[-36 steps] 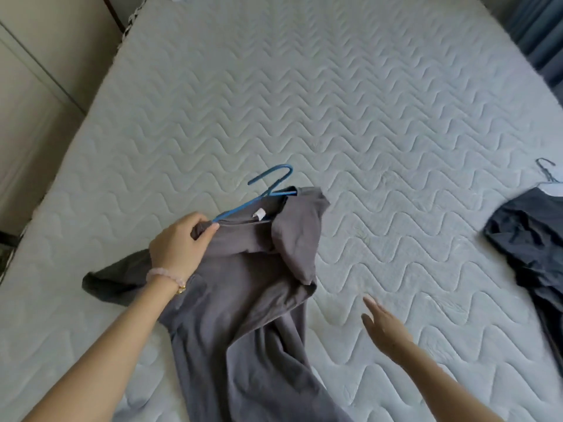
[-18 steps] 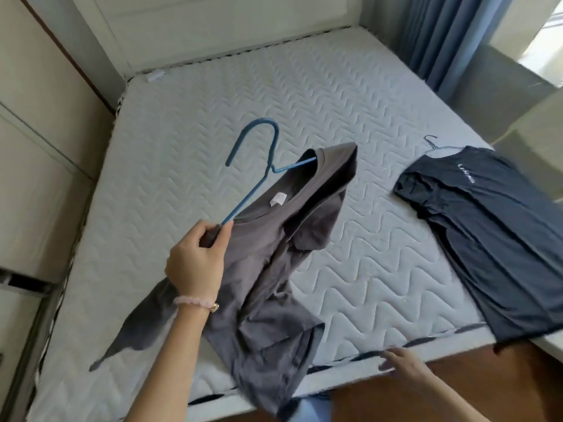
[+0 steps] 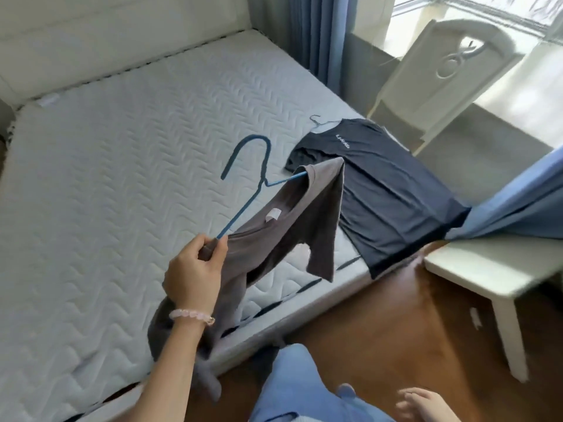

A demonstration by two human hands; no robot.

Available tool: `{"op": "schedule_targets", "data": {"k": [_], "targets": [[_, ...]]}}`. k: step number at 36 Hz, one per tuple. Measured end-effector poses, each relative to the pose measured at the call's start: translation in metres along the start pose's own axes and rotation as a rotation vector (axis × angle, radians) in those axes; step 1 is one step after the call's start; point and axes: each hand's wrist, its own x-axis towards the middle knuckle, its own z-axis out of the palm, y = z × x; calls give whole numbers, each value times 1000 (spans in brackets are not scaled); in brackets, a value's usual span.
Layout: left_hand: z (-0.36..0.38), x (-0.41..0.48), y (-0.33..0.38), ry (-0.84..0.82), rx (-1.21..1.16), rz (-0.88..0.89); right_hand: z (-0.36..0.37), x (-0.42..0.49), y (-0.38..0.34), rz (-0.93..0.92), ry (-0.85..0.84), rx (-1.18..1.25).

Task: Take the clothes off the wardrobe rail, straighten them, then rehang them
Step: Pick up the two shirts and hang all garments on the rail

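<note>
- A bracelet (image 3: 190,315) of pale pink beads rings the left wrist (one gold bead glints on its outer side).
- The left forearm (image 3: 158,376) runs bare to the frame's edge.
- Light blue trousers (image 3: 292,388) show at the bottom.

Quilted white mattress (image 3: 122,178), padded headboard (image 3: 122,41), blue curtains (image 3: 316,35), white carved chair (image 3: 451,65) by window (image 3: 502,10), white bench (image 3: 487,269), wooden floor (image 3: 380,330)

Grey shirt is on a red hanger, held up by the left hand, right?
Not quite: the head view shows the hanger is blue, not red. The grey shirt does hang on it, held up by the left hand.
</note>
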Motion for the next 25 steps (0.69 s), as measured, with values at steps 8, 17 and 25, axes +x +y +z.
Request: {"op": "schedule_targets", "data": {"k": [8, 17, 25], "targets": [[49, 6, 58, -11, -220, -146, -61, 34, -78, -110, 38, 87], [135, 35, 109, -59, -215, -271, -123, 79, -176, -275, 62, -48], [213, 82, 158, -52, -152, -389, -181, 129, -186, -127, 55, -116]]}}
